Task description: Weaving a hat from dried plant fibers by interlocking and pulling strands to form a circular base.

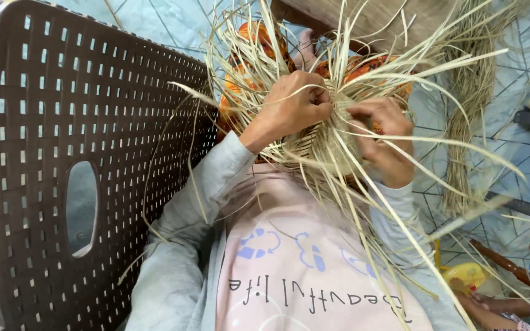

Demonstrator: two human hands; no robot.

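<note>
A partly woven piece of pale straw [329, 138] sits in my lap, with many long loose strips fanning out in all directions. My left hand [289, 107] rests on its upper left edge, fingers curled and pinching strips at the weave. My right hand [384, 138] grips the right side of the woven patch, thumb and fingers closed on strips. The two hands nearly meet at the centre of the weave. Orange patterned cloth [259, 43] lies under the straw.
A brown perforated plastic chair [62, 171] stands at the left. A bundle of loose straw [470, 104] lies on the tiled floor at the right. A yellow object [470, 276] and a wooden chair leg [501, 260] show at the lower right.
</note>
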